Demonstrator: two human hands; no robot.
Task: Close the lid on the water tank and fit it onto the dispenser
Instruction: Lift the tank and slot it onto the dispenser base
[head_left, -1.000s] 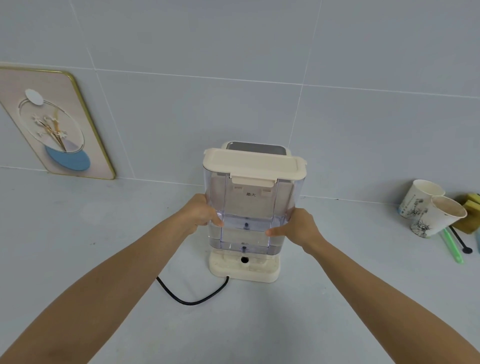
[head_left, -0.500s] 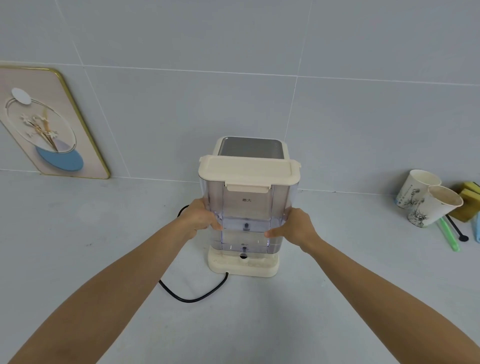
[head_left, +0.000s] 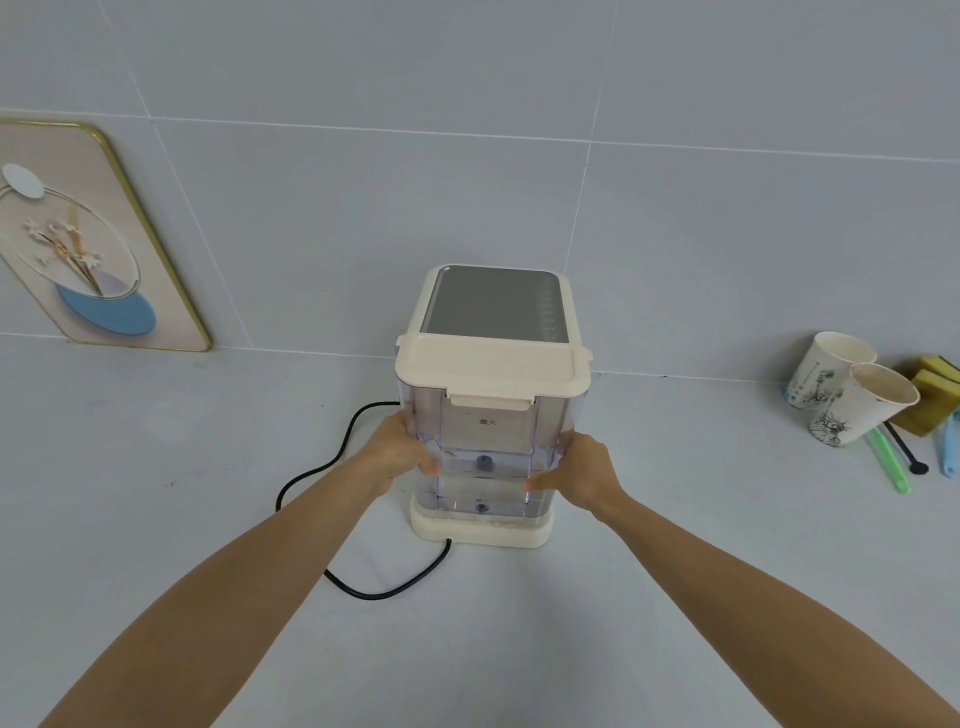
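Observation:
A clear water tank with some water in its bottom stands on the cream base of the dispenser. Its cream lid lies flat and shut on top, latch tab down at the front. Behind it rises the dispenser's body with a grey top panel. My left hand grips the tank's left side and my right hand grips its right side, thumbs on the front face.
A black power cord loops on the counter left of and in front of the dispenser. A framed picture leans on the tiled wall at left. Two paper cups, yellow sponges and plastic utensils lie at right.
The tank has come down between my hands onto the dispenser's base, closing the gap under it. The dispenser's grey top now shows fully behind the lid.

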